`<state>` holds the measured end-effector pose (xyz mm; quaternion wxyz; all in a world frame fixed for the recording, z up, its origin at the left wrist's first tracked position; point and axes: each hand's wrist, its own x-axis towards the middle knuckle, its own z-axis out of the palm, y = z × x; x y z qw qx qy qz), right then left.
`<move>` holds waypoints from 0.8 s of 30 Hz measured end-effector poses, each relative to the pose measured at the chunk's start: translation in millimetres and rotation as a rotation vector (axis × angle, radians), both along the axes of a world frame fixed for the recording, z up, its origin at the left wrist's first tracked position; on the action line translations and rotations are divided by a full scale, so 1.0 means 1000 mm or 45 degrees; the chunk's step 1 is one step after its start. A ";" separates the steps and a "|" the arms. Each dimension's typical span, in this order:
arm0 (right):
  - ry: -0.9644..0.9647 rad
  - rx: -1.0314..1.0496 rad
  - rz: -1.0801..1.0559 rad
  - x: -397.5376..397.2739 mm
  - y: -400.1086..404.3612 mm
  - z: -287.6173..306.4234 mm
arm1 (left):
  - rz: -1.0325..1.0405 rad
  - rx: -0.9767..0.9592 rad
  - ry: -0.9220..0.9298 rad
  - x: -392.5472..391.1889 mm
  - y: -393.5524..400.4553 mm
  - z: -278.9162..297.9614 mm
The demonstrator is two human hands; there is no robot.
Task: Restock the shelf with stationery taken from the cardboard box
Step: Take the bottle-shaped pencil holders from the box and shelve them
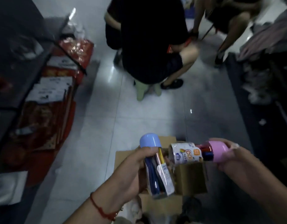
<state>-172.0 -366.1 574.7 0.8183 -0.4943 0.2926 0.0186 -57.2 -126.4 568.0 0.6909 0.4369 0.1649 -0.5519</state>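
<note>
Left hand gripping a clear tube of pens with a blue domed cap, fingers curled round the barrel just below the cap, thumb across the front. Tube held near upright, cap uppermost, slightly tilted; blue, yellow and dark pens visible inside, a white label on its lower half. Red string bracelet on the left wrist.

Right hand closed round the pink cap end of a second tube, fingers wrapped over the cap. Tube lying nearly level, its base pointing toward the left hand, printed label round the barrel, red and blue pens showing near the cap. Bases of the two tubes close together, apparently not touching; blur prevents certainty.

Both tubes held above an open cardboard box standing on the pale tiled floor, near its lower edge in view. Flaps raised; contents not legible.

Shelf along the left edge of the floor, dark-fronted, with red packaged goods and white-labelled flat packs stacked at its foot. Clear plastic wrapping at its far end.

Crouching person in black clothing at the far edge of the floor, dark shoe planted on the tiles. Second person's legs at the far right corner. Dark clutter along the right edge, indistinct.
</note>
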 end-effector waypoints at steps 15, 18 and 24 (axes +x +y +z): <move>0.370 1.189 0.136 0.007 0.090 0.049 | 0.331 -0.086 -0.223 -0.059 0.031 0.098; 0.299 1.191 0.290 0.008 0.085 0.059 | 0.435 0.001 -0.375 -0.069 0.040 0.103; 0.293 0.909 0.503 0.017 0.092 0.054 | 0.698 0.271 -0.546 -0.103 0.054 0.108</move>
